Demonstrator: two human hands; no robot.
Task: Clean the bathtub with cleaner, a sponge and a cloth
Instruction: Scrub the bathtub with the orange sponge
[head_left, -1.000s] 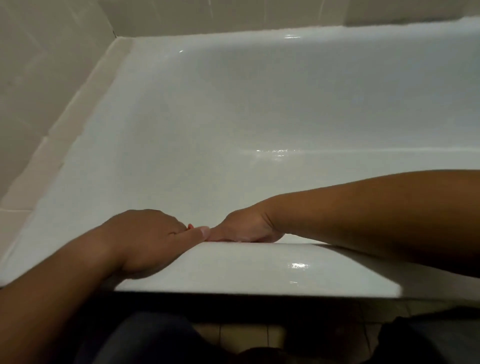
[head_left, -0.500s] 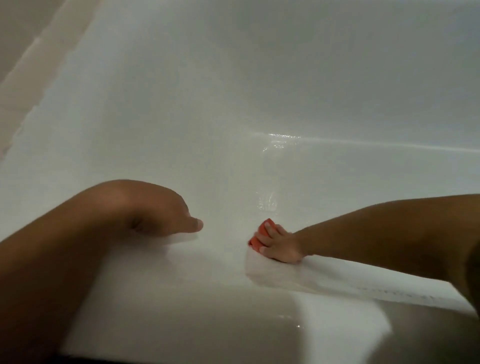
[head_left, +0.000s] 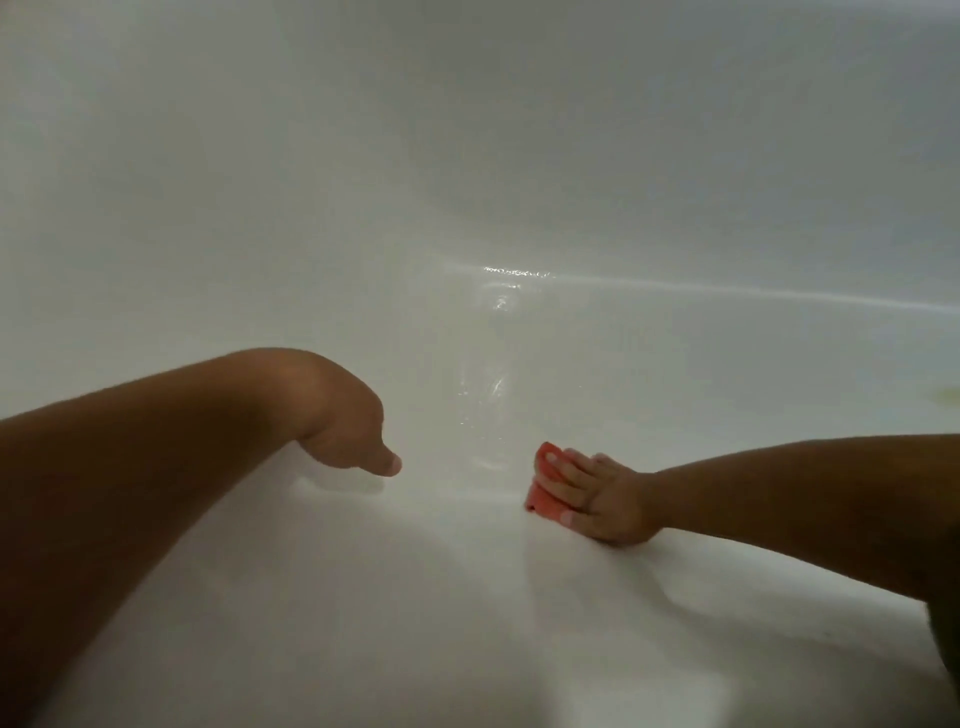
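Observation:
The white bathtub (head_left: 467, 182) fills the view, its floor wet and glossy near the middle. My right hand (head_left: 602, 499) reaches in from the right and presses an orange-red sponge (head_left: 543, 493) against the tub's near inner wall, fingers spread over it. My left hand (head_left: 348, 441) is bent over the near rim at left centre, thumb pointing right, fingers hidden behind the edge; it holds nothing that I can see. No cleaner bottle or cloth is in view.
The tub's broad near rim (head_left: 415, 649) runs across the bottom. A faint yellowish smudge (head_left: 945, 395) shows on the tub floor at the far right edge.
My head has leaned further over the tub, so the wall tiles and floor left the view. My right hand with the sponge came out from behind the rim and rubs the inner wall.

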